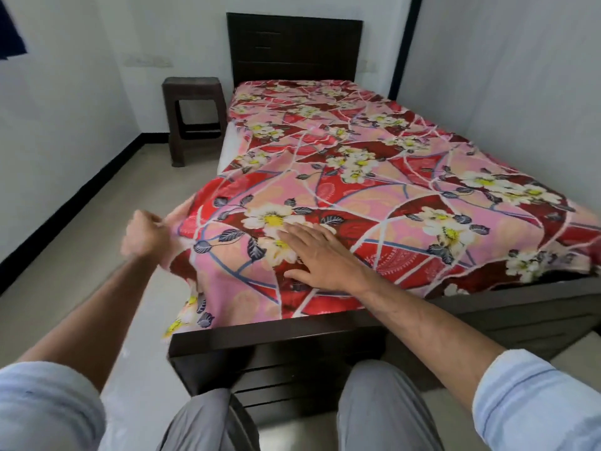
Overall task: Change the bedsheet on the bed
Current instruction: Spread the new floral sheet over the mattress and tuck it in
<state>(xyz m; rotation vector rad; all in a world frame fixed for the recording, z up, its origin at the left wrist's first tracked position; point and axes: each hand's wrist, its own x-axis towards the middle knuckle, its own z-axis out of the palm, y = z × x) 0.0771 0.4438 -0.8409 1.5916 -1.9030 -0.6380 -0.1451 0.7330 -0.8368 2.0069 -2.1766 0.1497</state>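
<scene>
Your blurred left hand (pixel 146 234) grips the bedsheet (pixel 357 177) corner, fingers hidden in cloth; your right hand (pixel 320 255) presses flat, fingers spread wide.

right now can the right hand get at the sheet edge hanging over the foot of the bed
Probably yes. The right hand lies flat on the floral bedsheet close to the foot, and nothing sits between it and the hanging edge above the dark bed frame. The left hand already grips the corner.
</scene>
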